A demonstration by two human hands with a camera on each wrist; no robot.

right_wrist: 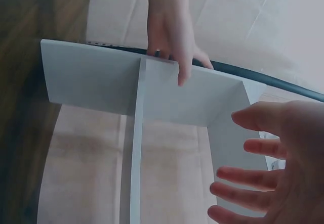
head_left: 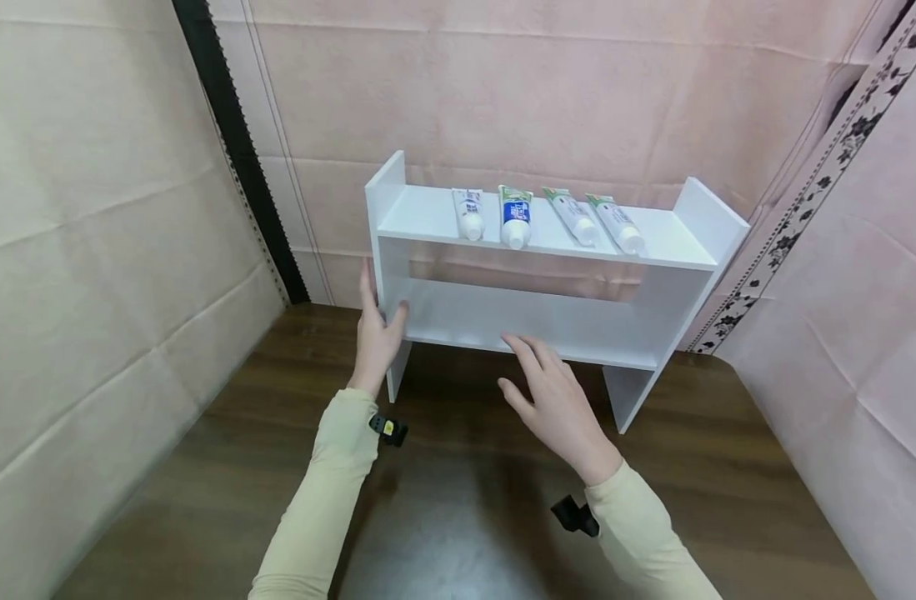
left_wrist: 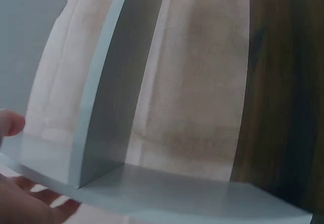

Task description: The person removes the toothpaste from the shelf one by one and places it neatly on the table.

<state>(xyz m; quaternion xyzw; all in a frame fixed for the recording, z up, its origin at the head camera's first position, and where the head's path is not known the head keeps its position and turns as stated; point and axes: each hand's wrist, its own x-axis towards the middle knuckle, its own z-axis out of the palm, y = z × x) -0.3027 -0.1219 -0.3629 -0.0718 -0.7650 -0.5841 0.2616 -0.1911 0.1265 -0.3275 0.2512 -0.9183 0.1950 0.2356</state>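
Far left: left hand [head_left: 378,342] on the left side panel [head_left: 387,190] of the white shelf [head_left: 668,304], thumb to the inner face, fingers round the outer face, i.e. gripping it; both wrist views agree. Shelf stands upright on the wooden table [head_left: 442,517].

Moving right, upper board [head_left: 430,212]: first tube [head_left: 468,212], white with blue lettering; second tube [head_left: 516,212], blue label, green end. Both lie flat, apart, caps toward the front edge.

Next, right hand [head_left: 553,398], in front of the lower board [head_left: 488,317]; fingers spread, slightly bent, holding nothing. Contact with the shelf not evident.

Third tube [head_left: 572,217] and fourth tube [head_left: 615,223] follow on the upper board, slanted, caps likewise forward. Far right: right side panel [head_left: 707,221], no hand on it.

Progress (judged): four tubes laid out in a row, that part apparently done. Outstanding: release of the left panel, perhaps some steadying or shifting of the shelf first. Cannot tell whether more tubes are due
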